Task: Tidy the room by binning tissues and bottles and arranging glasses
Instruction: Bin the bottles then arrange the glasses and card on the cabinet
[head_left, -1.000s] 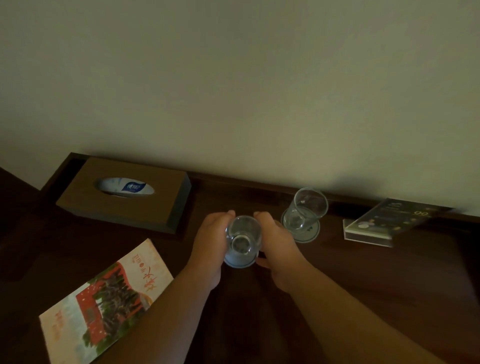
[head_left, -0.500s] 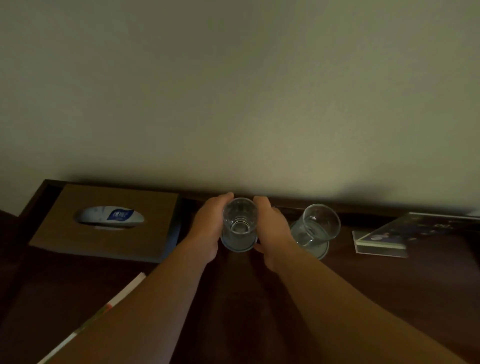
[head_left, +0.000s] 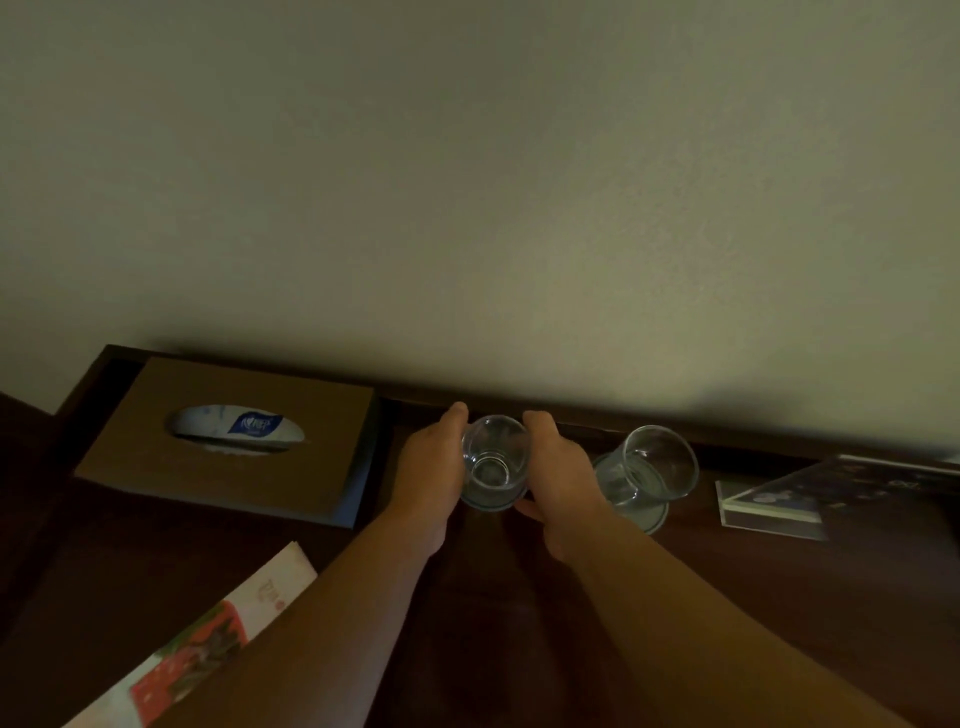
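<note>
A clear drinking glass (head_left: 492, 460) stands upright on a round coaster near the back of the dark wooden desk (head_left: 488, 597). My left hand (head_left: 431, 467) wraps its left side and my right hand (head_left: 558, 483) wraps its right side. Just to the right, a second clear glass (head_left: 649, 470) stands on its own coaster, close to my right hand but untouched. Both glasses look empty.
A brown tissue box (head_left: 234, 441) with a white and blue pack showing in its slot sits at the back left. A printed leaflet (head_left: 208, 634) lies at the front left. An acrylic sign stand (head_left: 810, 493) is at the right. The wall runs right behind the desk.
Both hands have pushed the held glass away from me, from mid-desk to the back near the wall, level with the second glass. The camera view has tilted up.
</note>
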